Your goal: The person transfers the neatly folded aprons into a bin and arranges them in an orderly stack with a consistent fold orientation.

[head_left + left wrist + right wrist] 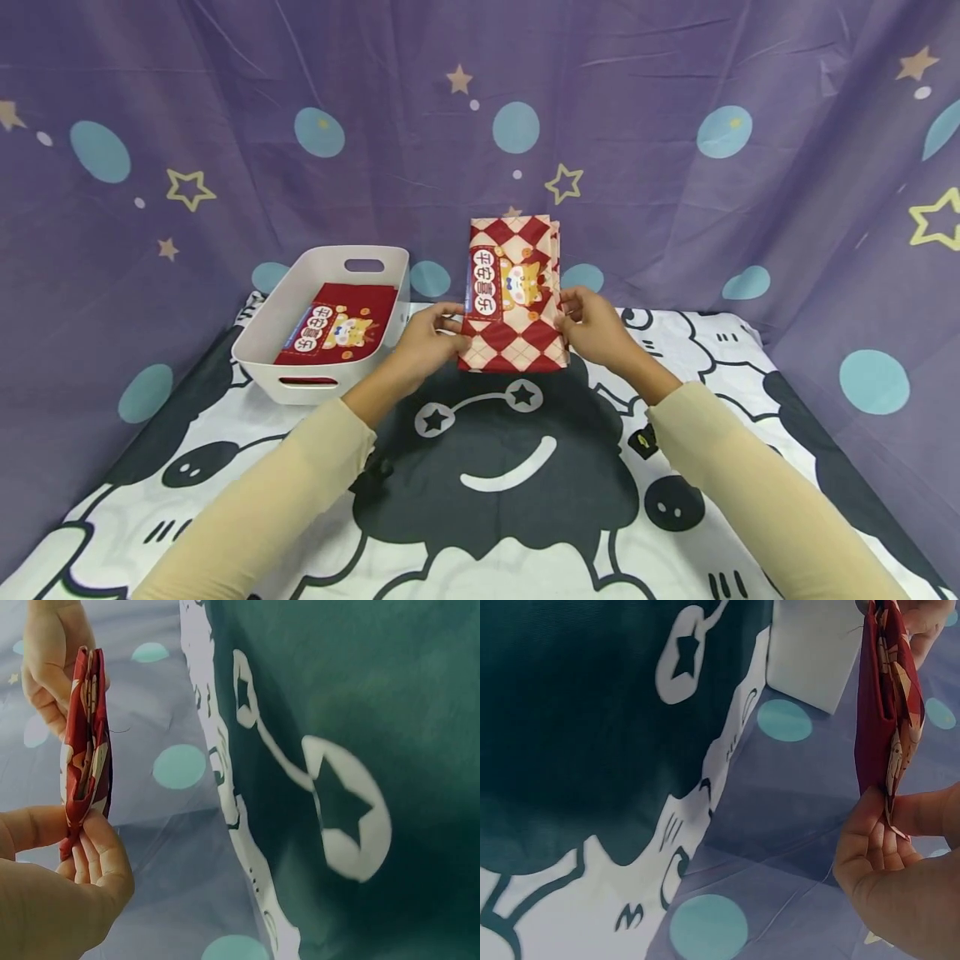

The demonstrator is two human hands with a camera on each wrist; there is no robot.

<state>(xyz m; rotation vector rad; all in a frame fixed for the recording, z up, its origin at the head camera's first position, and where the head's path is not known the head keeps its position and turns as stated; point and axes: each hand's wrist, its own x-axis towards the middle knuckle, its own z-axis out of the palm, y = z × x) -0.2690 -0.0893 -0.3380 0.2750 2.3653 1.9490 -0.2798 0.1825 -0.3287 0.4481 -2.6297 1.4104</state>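
A folded red-and-cream checked cloth (517, 300) is held upright above the far part of the table, its printed cartoon animal and characters facing the head camera. My left hand (429, 340) pinches its lower left edge between thumb and fingers. On the opposite edge, my right hand (596, 329) pinches it the same way. Both wrist views show the cloth edge-on, with several folded layers (88, 742) between the hands. A similar folded red cloth (363, 302) with the same print lies inside a white plastic basket (300, 395), left of my left hand.
The table is covered by a black-and-white cartoon tablecloth (495, 517). Behind it hangs a purple curtain (420, 150) with stars and blue dots, close to the held cloth. A small dark item (643, 442) shows beside my right sleeve.
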